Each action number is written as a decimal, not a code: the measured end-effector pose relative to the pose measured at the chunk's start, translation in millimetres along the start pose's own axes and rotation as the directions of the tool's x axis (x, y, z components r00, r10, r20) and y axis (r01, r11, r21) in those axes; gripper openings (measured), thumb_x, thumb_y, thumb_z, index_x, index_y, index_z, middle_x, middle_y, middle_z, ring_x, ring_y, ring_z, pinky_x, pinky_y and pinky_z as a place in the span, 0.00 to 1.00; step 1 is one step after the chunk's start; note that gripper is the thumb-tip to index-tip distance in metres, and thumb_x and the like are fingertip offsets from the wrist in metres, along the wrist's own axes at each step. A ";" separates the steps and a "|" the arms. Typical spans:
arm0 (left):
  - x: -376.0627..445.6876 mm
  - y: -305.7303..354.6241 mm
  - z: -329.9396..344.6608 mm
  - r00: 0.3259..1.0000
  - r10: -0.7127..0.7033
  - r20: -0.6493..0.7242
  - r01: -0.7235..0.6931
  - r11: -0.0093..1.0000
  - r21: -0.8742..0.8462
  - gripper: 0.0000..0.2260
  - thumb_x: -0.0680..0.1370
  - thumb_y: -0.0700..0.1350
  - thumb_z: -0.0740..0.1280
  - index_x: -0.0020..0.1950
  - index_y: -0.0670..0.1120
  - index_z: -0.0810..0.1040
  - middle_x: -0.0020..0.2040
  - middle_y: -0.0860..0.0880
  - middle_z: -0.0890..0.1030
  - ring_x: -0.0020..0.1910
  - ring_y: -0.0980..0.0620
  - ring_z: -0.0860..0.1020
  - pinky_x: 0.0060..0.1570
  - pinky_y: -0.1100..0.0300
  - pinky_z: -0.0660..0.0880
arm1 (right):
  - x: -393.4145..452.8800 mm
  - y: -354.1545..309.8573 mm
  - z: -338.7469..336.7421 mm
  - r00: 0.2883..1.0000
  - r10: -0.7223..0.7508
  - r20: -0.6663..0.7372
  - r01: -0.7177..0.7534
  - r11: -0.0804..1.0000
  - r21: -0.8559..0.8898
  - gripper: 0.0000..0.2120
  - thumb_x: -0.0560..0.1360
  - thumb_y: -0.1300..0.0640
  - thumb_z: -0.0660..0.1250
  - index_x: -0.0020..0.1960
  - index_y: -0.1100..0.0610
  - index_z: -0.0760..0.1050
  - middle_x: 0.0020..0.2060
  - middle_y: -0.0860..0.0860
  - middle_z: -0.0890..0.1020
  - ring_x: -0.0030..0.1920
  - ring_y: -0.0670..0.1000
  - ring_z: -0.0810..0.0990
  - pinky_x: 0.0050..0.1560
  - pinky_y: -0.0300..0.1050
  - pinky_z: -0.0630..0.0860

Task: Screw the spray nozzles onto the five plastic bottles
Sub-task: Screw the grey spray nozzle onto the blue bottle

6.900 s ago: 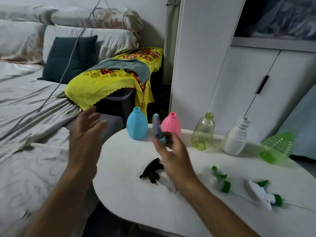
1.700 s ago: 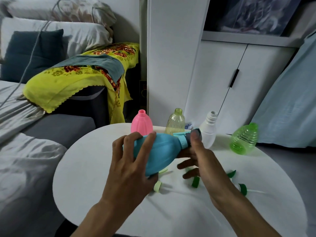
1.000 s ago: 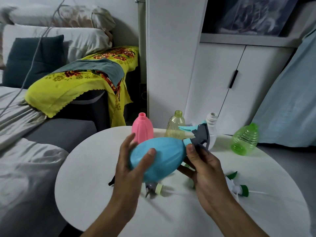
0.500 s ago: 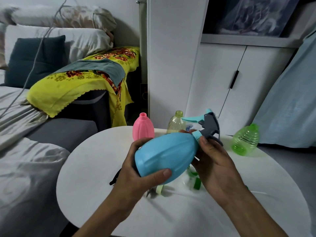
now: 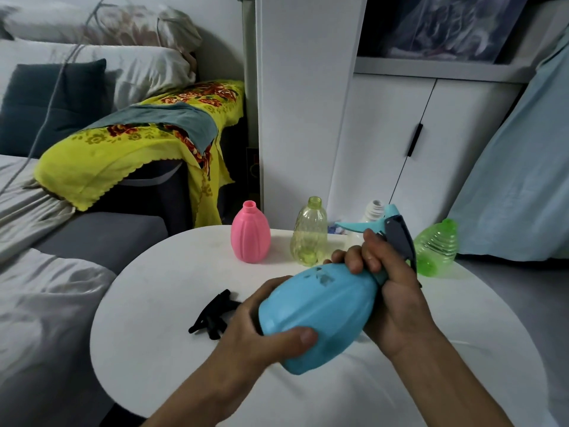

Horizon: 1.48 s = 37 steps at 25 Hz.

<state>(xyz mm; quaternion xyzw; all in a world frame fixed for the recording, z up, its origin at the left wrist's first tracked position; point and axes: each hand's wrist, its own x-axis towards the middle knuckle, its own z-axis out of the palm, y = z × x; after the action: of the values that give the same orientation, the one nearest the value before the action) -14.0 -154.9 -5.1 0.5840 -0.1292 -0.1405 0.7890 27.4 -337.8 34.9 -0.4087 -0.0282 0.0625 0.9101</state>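
Note:
I hold a blue bottle tilted above the white round table. My left hand grips its fat base. My right hand wraps its neck, where a blue and dark grey spray nozzle sits. A black nozzle lies on the table left of my left hand. Along the far edge stand a pink bottle, a clear yellow bottle and a white bottle, mostly hidden behind the nozzle. A green bottle lies on its side at the right.
A bed with grey sheets borders the table on the left. A yellow flowered cloth covers a stand behind it. White cabinet doors and a pale blue curtain rise behind the table.
My right hand has closed around the bottle's neck below the nozzle, and the nozzle has turned. The blue bottle has sunk a little and shifted right. My hands now hide the green nozzles.

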 end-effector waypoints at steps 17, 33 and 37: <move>-3.1 13.3 -1.8 0.972 -0.200 0.128 0.181 0.973 0.143 0.25 0.67 0.51 0.76 0.62 0.46 0.80 0.60 0.38 0.81 0.55 0.41 0.81 0.53 0.51 0.78 | -8.1 2.9 9.2 0.998 0.063 0.011 -0.060 0.983 -0.172 0.18 0.66 0.55 0.73 0.23 0.54 0.68 0.23 0.53 0.76 0.37 0.52 0.82 0.42 0.42 0.80; 1.6 -3.0 1.1 0.977 0.211 -0.019 -0.095 0.519 0.849 0.45 0.56 0.66 0.77 0.67 0.73 0.56 0.59 0.72 0.72 0.56 0.70 0.73 0.48 0.72 0.73 | -0.9 16.9 9.0 0.997 -0.041 0.062 0.060 0.941 -0.333 0.15 0.68 0.48 0.76 0.28 0.53 0.76 0.33 0.57 0.85 0.42 0.57 0.85 0.49 0.49 0.81; -1.2 -10.9 5.3 0.966 0.258 -0.034 -0.107 0.514 0.851 0.45 0.55 0.64 0.78 0.66 0.74 0.56 0.59 0.71 0.72 0.57 0.68 0.74 0.51 0.71 0.74 | -2.2 31.6 9.8 0.981 -0.190 -0.034 0.151 0.864 -0.481 0.16 0.69 0.51 0.73 0.25 0.52 0.74 0.28 0.53 0.82 0.38 0.56 0.83 0.53 0.59 0.79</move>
<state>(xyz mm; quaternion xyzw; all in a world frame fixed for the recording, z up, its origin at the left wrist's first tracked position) -17.9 -162.2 -14.1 0.8834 -0.1795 0.0693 0.4272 21.3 -310.1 17.9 -0.6176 -0.0420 -0.0436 0.7842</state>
